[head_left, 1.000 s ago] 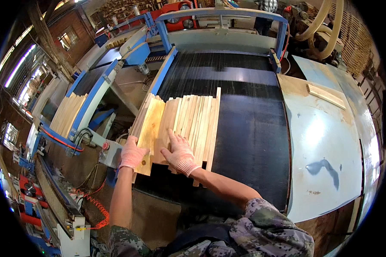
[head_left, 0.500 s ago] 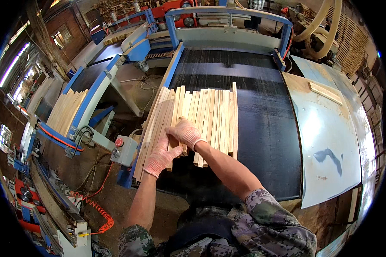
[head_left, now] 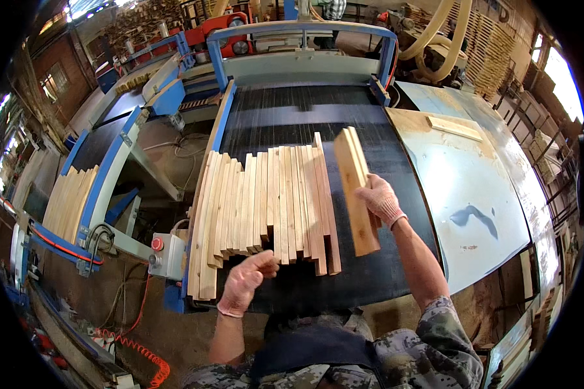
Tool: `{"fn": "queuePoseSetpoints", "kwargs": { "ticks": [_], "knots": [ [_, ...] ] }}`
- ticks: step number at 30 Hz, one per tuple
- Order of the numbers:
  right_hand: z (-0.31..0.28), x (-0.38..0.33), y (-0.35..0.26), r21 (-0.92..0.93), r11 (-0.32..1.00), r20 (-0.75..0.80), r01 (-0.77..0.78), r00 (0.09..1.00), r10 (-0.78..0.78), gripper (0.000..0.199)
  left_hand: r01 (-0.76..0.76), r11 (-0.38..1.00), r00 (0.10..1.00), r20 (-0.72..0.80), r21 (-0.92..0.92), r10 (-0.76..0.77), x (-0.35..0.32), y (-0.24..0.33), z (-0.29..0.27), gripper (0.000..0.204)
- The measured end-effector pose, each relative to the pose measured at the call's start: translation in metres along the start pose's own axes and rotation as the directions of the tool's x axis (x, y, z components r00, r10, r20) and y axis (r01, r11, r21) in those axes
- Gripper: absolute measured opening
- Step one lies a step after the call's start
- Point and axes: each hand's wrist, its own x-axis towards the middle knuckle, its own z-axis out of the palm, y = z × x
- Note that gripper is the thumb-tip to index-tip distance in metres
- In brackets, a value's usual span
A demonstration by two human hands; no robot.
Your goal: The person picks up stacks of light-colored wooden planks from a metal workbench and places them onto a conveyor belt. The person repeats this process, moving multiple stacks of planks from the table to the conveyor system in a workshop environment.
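Several wooden sticks (head_left: 349, 188), now held apart in the right hand (head_left: 377, 198); remaining row (head_left: 266, 201) along the black belt's (head_left: 272, 100) left edge. Left hand (head_left: 243, 285) curled, seemingly empty, by the row's near ends.

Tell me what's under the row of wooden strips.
The row of wooden strips lies on the black belt, visible beyond the row's right edge; whatever lies directly beneath the strips is covered.

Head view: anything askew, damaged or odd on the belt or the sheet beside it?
The wooden strips on the black belt end unevenly, some jutting out. A dark irregular patch interrupts the pale sheet; its cause is unclear.
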Motion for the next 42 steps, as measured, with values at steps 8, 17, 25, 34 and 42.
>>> {"fn": "queuePoseSetpoints", "kwargs": {
  "ticks": [8, 17, 25, 34, 42],
  "knots": [
    [0.087, 0.032, 0.068, 0.144, 0.989, 0.133, 0.022, 0.990, -0.042, 0.070, 0.376, 0.923, 0.908, 0.229, -0.079, -0.350, -0.014, -0.025, 0.040, 0.079],
    [0.100, -0.017, 0.136, -0.292, 0.795, 0.217, 0.531, 0.847, -0.485, 0.027, 0.574, 0.799, 0.717, 0.362, 0.180, -0.596, -0.021, -0.069, 0.108, 0.067],
    [0.012, -0.279, 0.232, 0.792, 0.585, 0.352, -0.176, 0.914, -0.201, 0.039, 0.461, 0.763, 0.367, 0.685, 0.453, -0.629, -0.018, -0.133, 0.246, 0.074],
    [-0.053, -0.637, 0.498, 0.889, 0.166, 0.048, -0.427, 0.447, 0.893, 0.040, 0.289, 0.759, 0.043, 0.784, 0.583, -0.619, -0.071, -0.208, 0.524, 0.060],
    [-0.133, -0.748, 0.536, 0.919, -0.144, 0.027, 0.368, 0.305, 0.952, 0.018, 0.267, 0.663, -0.305, 0.714, 0.699, -0.630, -0.141, -0.269, 0.725, 0.050]
  ]
}}
